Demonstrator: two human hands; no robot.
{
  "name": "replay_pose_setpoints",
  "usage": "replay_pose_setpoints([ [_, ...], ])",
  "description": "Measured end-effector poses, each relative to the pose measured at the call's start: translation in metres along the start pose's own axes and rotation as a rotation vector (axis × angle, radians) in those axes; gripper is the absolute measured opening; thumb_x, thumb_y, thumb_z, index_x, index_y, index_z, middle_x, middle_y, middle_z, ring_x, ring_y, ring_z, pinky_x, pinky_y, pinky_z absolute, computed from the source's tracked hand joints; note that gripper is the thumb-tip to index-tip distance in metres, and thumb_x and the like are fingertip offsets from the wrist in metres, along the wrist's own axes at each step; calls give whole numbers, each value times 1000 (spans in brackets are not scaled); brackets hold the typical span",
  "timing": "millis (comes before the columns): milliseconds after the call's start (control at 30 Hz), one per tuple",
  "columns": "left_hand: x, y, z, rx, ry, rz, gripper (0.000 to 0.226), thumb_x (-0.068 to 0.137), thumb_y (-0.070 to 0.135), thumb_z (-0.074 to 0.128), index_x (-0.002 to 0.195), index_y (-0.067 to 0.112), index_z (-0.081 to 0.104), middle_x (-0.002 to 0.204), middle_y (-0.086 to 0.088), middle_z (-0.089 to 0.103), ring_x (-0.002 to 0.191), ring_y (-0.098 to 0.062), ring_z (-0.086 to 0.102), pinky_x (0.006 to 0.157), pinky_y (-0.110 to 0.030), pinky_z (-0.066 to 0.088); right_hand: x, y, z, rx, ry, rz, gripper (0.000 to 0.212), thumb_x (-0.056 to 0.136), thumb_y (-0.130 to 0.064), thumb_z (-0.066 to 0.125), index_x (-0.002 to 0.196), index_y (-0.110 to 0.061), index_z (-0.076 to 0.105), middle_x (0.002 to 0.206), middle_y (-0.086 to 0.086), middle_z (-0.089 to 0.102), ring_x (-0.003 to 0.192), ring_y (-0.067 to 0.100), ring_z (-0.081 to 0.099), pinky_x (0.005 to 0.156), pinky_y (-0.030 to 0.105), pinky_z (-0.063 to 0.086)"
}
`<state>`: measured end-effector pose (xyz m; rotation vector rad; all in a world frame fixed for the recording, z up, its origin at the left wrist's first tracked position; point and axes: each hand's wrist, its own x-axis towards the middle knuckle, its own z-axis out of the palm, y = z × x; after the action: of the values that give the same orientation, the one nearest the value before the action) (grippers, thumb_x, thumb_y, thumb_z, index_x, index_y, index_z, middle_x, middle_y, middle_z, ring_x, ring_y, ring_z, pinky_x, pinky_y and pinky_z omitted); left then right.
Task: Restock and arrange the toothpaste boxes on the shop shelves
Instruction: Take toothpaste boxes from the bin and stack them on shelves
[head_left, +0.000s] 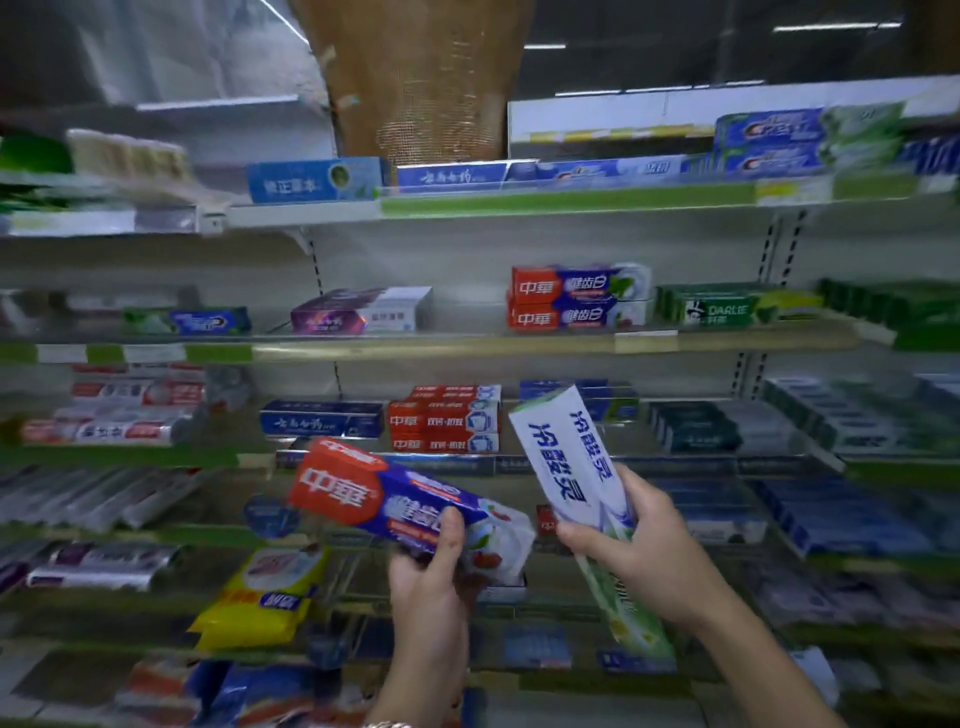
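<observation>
The left hand (431, 566) grips a red-and-blue cardboard toothpaste box (384, 493), its long axis slanting up-left. The right hand (649, 540) grips a white-and-blue cardboard toothpaste box (566, 452), nearly upright. The matching red-and-blue stack (576, 296) sits on the shelf (467, 345) above, up-right of the left hand.

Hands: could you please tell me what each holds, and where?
Left hand grips the red-and-blue cardboard toothpaste box near its white end; right hand grips the white-and-blue cardboard toothpaste box around its middle.

Dim shop; white shelving (467, 249), ceiling strip lights (826, 26), brown mesh roll (415, 78).
</observation>
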<state>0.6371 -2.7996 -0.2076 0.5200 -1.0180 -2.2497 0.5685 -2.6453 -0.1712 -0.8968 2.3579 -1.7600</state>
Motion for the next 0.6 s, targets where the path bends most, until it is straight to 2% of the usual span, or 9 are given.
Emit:
replay_pose_setpoints([
  [100,4,-37,14,49,-13,-157,47,68,21,69,112,11,57,110,-22,69,93,-40,67,85,-59,52,15,24,-31,-27,-180,80,36,81,-18,74,111,-32,59,104,-17,71,94,-1,67,83,27,54],
  [167,9,-58,26,63,-28,-231,52,68,18,70,118,12,57,108,-21,69,92,-41,68,77,-59,54,28,40,-48,-4,-308,130,39,81,-19,74,116,-26,60,108,-14,71,98,4,68,86,29,55],
  [233,15,-78,45,50,-18,-291,50,72,18,70,119,13,56,108,-22,69,89,-42,69,70,-56,55,42,55,-67,46,-419,167,43,78,-23,75,118,-22,59,109,-12,72,100,8,68,82,23,54],
  [333,26,-94,66,44,3,-296,36,84,17,63,118,8,55,99,-23,72,81,-40,71,72,-58,56,55,68,-87,131,-516,207,51,67,-28,77,115,-20,61,106,-11,73,97,8,69,74,13,50],
  [467,42,-109,101,9,54,-229,37,90,16,59,125,7,51,97,-19,73,83,-35,72,67,-51,57,77,91,-117,229,-433,229,52,57,-27,78,106,-16,66,96,-14,75,87,1,69,67,12,51],
  [533,51,-114,114,12,41,-193,37,92,16,56,127,7,50,103,-19,72,90,-34,70,67,-49,58,87,99,-129,241,-385,219,65,53,-37,78,113,-16,65,105,-9,73,95,9,69,74,23,55],
  [600,59,-119,124,2,22,-171,35,93,16,55,127,7,49,105,-18,71,92,-33,70,66,-47,58,94,107,-139,276,-336,220,64,52,-41,77,112,-22,67,110,-6,72,98,15,69,83,39,57],
])
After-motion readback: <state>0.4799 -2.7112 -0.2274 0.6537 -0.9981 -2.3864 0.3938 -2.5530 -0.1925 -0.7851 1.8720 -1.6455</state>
